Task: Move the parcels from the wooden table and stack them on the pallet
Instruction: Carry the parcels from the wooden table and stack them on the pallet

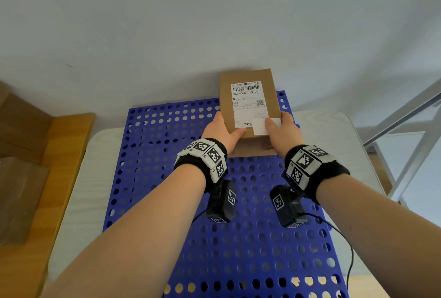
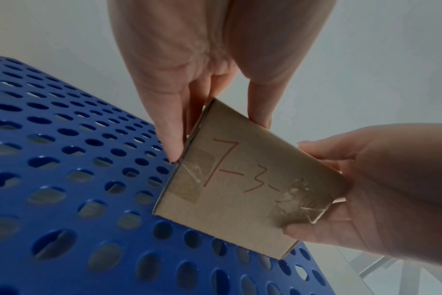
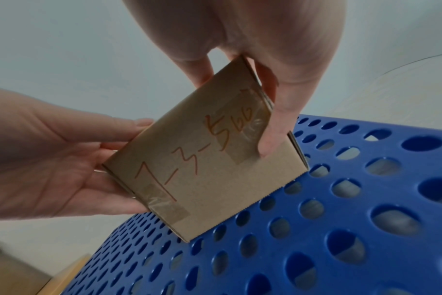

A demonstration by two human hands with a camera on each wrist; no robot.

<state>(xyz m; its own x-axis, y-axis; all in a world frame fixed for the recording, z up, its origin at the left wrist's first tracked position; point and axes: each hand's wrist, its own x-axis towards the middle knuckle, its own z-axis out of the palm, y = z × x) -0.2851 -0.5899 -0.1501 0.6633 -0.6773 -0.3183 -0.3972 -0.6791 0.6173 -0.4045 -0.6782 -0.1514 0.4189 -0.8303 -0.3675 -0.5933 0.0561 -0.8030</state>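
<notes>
Both hands, the left hand (image 1: 220, 130) and the right hand (image 1: 280, 130), grip the box (image 1: 248, 104) by its sides, probably to set it squarely on the pallet (image 1: 152, 154) beneath them.

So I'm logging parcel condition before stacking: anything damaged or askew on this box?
Nothing serious. The box, held by the left hand and right hand at the pallet's far edge, looks intact; only the tape on its near end is wrinkled and peeling.
</notes>
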